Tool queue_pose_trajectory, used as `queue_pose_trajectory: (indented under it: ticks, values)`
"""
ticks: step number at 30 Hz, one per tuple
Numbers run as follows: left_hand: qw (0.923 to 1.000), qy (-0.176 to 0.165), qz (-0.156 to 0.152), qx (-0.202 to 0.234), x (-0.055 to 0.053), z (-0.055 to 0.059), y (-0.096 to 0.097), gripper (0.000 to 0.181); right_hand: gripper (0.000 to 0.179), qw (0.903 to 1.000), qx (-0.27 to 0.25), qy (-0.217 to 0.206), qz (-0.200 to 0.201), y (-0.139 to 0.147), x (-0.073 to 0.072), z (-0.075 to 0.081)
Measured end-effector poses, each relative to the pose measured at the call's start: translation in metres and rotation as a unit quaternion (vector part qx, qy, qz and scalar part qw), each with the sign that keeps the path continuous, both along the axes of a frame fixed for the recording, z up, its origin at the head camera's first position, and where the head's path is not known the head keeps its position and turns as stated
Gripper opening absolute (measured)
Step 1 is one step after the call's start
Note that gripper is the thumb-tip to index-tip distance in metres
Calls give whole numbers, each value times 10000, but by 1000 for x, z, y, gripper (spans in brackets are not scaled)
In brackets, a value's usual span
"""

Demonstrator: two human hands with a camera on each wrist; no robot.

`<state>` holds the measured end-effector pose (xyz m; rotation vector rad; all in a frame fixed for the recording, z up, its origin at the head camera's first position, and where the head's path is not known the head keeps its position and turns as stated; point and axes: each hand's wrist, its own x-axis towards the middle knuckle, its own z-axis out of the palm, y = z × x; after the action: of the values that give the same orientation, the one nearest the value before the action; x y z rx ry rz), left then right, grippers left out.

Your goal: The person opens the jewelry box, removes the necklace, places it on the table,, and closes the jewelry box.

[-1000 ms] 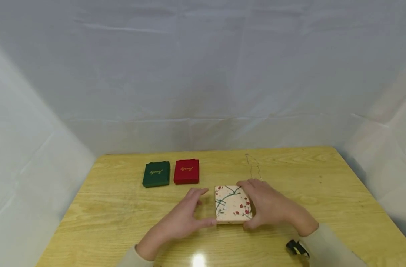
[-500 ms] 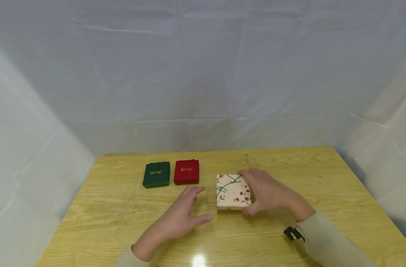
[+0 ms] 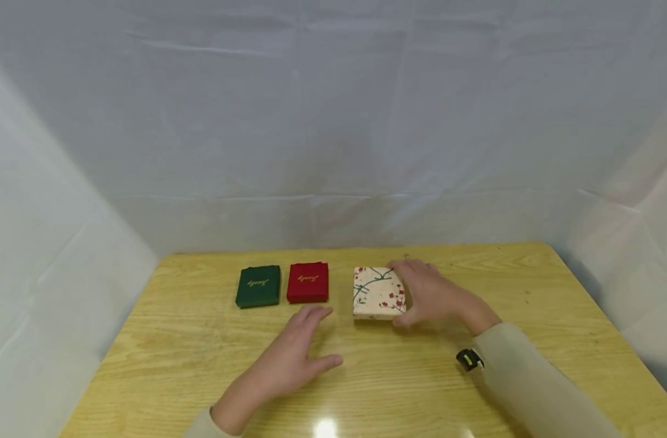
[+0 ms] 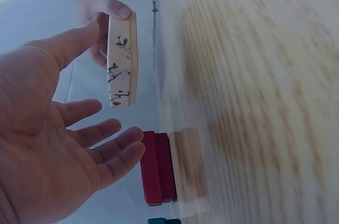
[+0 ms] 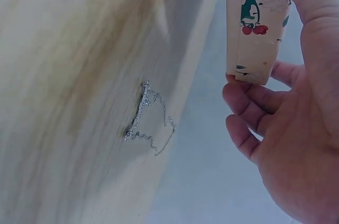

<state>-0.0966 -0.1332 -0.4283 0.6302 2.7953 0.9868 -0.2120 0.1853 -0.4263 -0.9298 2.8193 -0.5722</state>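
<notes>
Right hand [image 3: 431, 296] grips a square cream blossom-printed box [image 3: 378, 294], which I see raised off the yellow wood-grain table [image 3: 169, 359], right of a square red box with gold lettering [image 3: 308, 282]. Left hand [image 3: 284, 359]: thumb and fingers spread wide, between red box and person. Square dark green box [image 3: 258, 286] just left of red box; fine silver chain [image 5: 140, 110] well to its right.

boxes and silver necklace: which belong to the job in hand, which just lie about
Likely the job's:
square cream box, floral print, held by the right hand

Apparently just lying about:
square red box, gold lettering
square green box, gold lettering
silver chain necklace
</notes>
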Motion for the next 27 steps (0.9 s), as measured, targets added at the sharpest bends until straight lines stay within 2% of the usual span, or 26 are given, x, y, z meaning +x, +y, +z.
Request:
queue_pose_trajectory:
  ticks: [6, 12, 27]
  values:
    - [10000, 14, 7, -49, 2, -3, -1, 85, 121, 9999, 81, -18, 125, -6, -20, -1]
    - [9998, -67, 55, -168, 5, -5, -4, 85, 122, 9993, 240, -220, 168, -11, -34, -3]
    - [9998, -155, 34, -115, 11, -6, -8, 83, 118, 9970, 310, -705, 102, -9, -52, -9]
